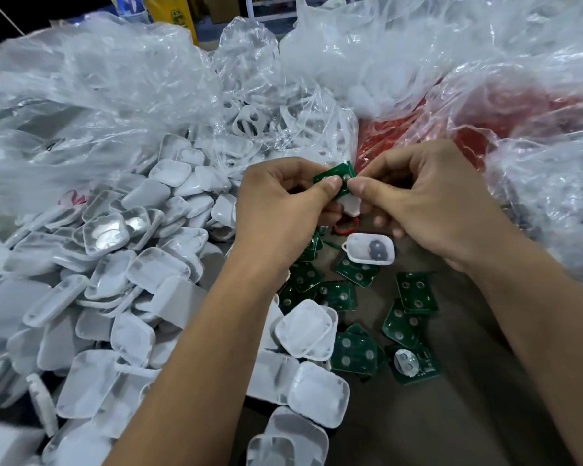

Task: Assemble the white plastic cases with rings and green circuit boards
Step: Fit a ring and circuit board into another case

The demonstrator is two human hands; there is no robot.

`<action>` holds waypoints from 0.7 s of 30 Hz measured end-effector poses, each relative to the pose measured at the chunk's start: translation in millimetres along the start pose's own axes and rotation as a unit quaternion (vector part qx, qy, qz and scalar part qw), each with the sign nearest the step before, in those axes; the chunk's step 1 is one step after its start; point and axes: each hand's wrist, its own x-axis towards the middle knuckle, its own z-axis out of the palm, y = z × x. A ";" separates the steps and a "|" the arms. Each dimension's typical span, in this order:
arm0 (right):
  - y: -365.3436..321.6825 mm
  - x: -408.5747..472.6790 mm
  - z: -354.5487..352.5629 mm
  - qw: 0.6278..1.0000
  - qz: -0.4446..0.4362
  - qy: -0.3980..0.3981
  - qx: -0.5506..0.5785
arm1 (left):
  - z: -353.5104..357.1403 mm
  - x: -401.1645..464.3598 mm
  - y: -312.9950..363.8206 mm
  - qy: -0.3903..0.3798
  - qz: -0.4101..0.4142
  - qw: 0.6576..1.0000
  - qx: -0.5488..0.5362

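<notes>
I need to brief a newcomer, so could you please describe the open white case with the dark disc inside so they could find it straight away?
Start at the two hands working at the middle of the table. Just below the right hand, on the bare brown table above the scattered green boards, lies a small white case. Unlike the heaped empty cases on the left, it lies alone, open side up, with a dark round disc inside.

left grip (276,200): bare, short trimmed nails | right grip (428,196): bare, short nails | forearms: unsleeved
</notes>
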 end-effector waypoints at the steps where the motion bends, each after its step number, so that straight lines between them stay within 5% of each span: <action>1: 0.3 0.5 -1.4 0.999 -0.016 -0.001 -0.047 | 0.7 -0.4 -0.2 0.003 -0.004 1.000 0.005; 6: 0.4 1.7 1.9 0.991 -0.046 0.008 -0.128 | 3.2 -2.2 -0.4 0.029 0.010 0.998 0.062; 21: -2.1 -1.9 10.7 0.993 -0.056 0.009 -0.101 | 7.9 -7.5 2.4 0.085 0.032 0.989 0.112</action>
